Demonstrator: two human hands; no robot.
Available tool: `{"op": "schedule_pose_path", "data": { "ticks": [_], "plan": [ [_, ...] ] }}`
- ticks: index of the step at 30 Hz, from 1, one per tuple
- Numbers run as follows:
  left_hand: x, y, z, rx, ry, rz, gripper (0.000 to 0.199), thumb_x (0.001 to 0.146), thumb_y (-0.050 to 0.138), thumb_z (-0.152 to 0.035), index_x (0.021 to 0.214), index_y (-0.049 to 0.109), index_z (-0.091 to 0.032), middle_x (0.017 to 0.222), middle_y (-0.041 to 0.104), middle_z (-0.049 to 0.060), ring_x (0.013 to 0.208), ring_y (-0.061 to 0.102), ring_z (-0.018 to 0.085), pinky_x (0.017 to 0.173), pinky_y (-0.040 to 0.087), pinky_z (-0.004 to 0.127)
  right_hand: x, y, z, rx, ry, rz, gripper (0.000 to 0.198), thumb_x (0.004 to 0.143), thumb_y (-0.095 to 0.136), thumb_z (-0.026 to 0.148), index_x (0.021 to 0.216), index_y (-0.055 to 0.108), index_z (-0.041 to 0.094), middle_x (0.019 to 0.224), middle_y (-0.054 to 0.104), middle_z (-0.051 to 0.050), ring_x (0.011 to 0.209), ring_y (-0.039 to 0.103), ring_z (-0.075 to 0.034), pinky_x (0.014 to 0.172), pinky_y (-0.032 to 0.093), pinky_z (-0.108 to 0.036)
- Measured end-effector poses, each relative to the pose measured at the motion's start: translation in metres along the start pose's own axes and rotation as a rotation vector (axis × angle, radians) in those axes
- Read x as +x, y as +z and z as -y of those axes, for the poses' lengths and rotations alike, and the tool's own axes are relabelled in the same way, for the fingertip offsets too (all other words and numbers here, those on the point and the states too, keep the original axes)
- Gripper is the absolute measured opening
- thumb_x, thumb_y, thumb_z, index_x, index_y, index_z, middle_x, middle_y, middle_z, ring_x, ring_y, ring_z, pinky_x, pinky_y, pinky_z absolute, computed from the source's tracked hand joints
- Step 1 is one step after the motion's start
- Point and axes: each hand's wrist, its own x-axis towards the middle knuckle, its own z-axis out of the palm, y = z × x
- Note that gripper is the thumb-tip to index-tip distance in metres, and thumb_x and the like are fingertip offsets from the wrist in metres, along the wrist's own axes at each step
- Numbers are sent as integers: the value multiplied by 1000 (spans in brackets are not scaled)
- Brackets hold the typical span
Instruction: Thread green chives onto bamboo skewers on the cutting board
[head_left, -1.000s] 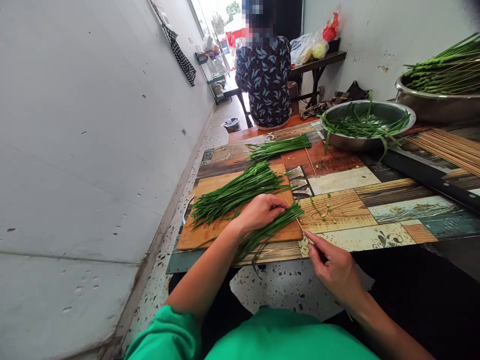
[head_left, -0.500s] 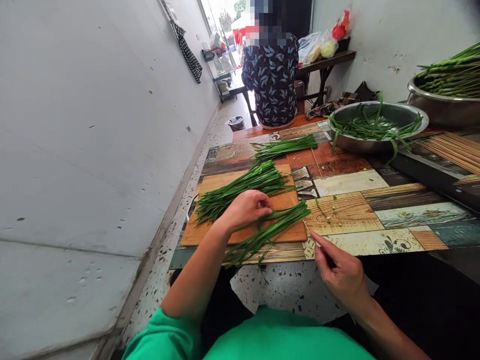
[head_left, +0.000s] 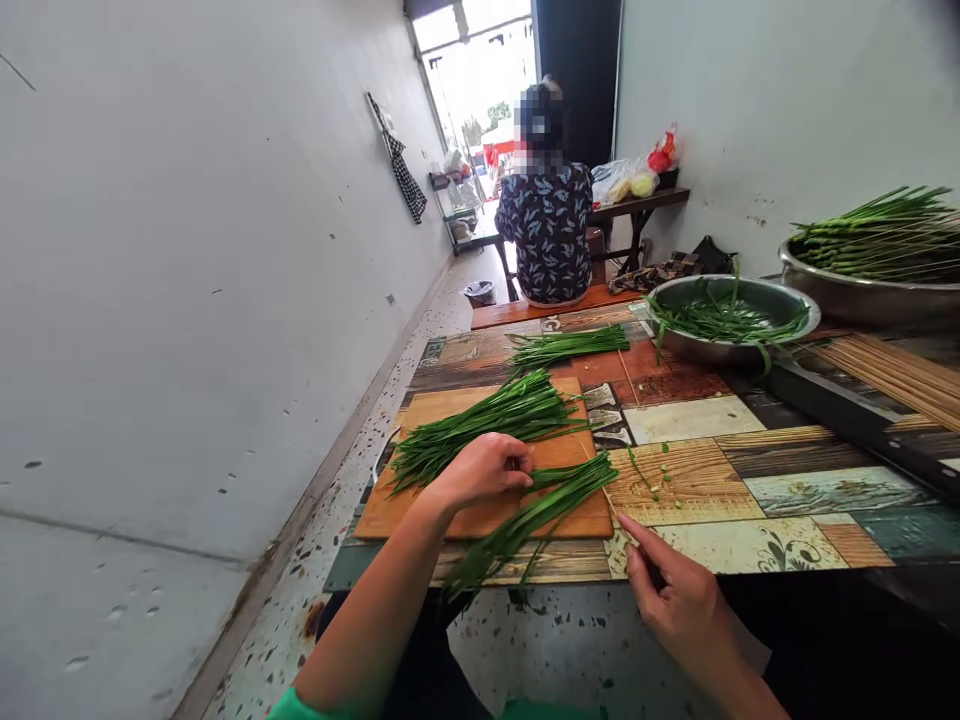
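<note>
The left hand [head_left: 484, 472] pinches a few green stalks [head_left: 559, 474] over the cutting board [head_left: 379, 516], while the right hand [head_left: 679, 595] pinches a thin stick [head_left: 612, 505] that appears to run through the ends of a loose bunch [head_left: 544, 515] between the 2 hands. Threading probably goes best with the stalks gripped nearer their firm ends, the stick kept steady and fingertips clear of its point. Farther out between the hands, the tabletop [head_left: 675, 478] shows 1 large printed letter [head_left: 609, 415], hard to identify; beyond it, a smaller letter [head_left: 551, 323] resembles G. No brand is legible.
</note>
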Motion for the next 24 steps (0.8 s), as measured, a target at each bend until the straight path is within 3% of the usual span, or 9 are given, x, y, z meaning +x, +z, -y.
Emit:
{"op": "schedule_pose_path", "data": {
  "ticks": [8,14,19,24],
  "plan": [
    [-2,-8,6,-197,-74,-156,15,75,63,-29,70,66,-15,60,54,-3,57,44,9,54,31,20,4,8,1,-26,1,14,36,87,41,19,106,71,14,96,75,-9,76,73,-17,65,58,-19],
    [1,-7,-8,-22,-101,-399,14,80,60,-28,78,69,-17,73,67,1,68,57,14,63,40,23,7,20,-1,4,-21,-28,35,87,44,21,107,70,12,93,75,-10,70,73,-16,56,56,-16],
    [11,8,-20,62,-82,-333,20,84,55,-24,88,74,-19,90,74,4,84,65,18,77,45,26,6,20,-2,55,-27,-55,33,87,45,19,107,70,13,95,75,-9,73,73,-16,62,57,-17],
    [23,21,-25,2,-105,-359,22,84,54,-19,94,74,-17,89,74,4,81,66,16,77,47,24,5,11,5,87,21,-13,32,87,48,19,110,69,14,91,75,-8,67,71,-14,62,57,-20]
  ]
}}
